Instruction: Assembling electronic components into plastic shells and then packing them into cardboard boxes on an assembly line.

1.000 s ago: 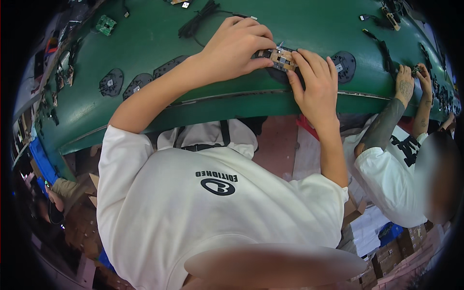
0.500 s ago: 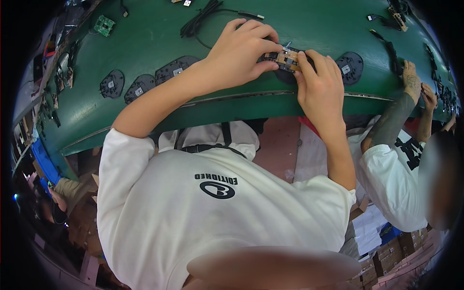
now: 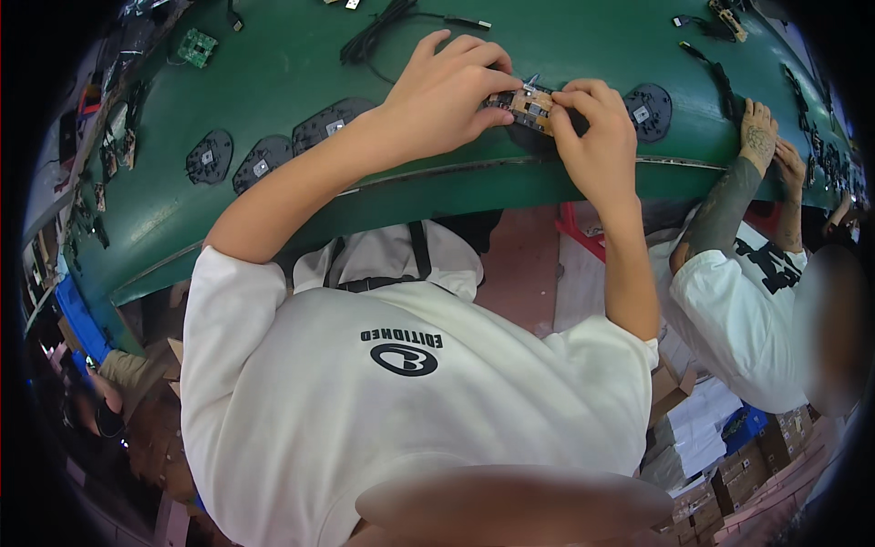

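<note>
The tan printed circuit board (image 3: 531, 108) is located between the two hands, above the green worktable (image 3: 273, 68). The left hand (image 3: 447, 96) grips the board's left end, thumb on the near side and fingers on the far side. The right hand (image 3: 597, 132) is bent around the board's right end, with thumb and fingertips against it. A small pale component (image 3: 531, 82) projects from the board's far edge. A dark base (image 3: 529, 139) shows below the board, mostly covered by it and the hands; whether the two touch cannot be determined.

To the right of the board, just past the right hand, lies a black base plate (image 3: 649, 112). Three similar plates lie to its left: a nearer one (image 3: 335, 121), partly covered by the left forearm, a middle one (image 3: 262, 164) and a farther one (image 3: 210, 157). Beyond the board, to the left, is a coiled black cable (image 3: 374, 36); its lead passes behind the left hand. A green circuit board (image 3: 196, 47) lies well to the left. Well to the right are a black cord (image 3: 720, 77) and a co-worker's hand (image 3: 758, 137).
</note>
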Demonstrator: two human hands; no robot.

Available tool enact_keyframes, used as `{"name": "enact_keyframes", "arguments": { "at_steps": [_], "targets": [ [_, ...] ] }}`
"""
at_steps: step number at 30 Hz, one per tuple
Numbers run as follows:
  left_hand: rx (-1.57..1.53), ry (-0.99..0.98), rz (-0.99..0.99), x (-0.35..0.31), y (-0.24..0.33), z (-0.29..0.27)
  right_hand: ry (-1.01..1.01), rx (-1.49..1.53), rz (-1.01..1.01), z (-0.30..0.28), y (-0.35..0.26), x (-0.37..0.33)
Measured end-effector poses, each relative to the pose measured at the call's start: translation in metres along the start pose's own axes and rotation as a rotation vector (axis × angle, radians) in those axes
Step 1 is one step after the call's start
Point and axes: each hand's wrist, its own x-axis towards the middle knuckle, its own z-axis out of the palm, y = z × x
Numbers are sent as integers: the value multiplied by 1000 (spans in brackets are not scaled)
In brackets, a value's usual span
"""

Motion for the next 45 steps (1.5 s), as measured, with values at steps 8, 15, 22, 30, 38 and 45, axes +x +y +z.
{"name": "enact_keyframes", "arguments": {
  "at_steps": [8,15,22,30,38,45],
  "targets": [
    [-7,10,-12,-4,1,0,58,-38,6,4,-4,4],
    [-21,26,-7,-2,0,6,29,8,54,4,1,2],
    [-54,-29,1,9,-7,7,-79,39,-12,-9,5,-20],
    [-125,-22,18,4,-15,3,-40,-69,36,-4,-12,-17],
    [-71,19,94,-2,-22,10,-78,-81,-52,-10,-11,-17],
    [-137,1,120,0,-24,6,8,20,8,-4,-4,-16]
  ]
}}
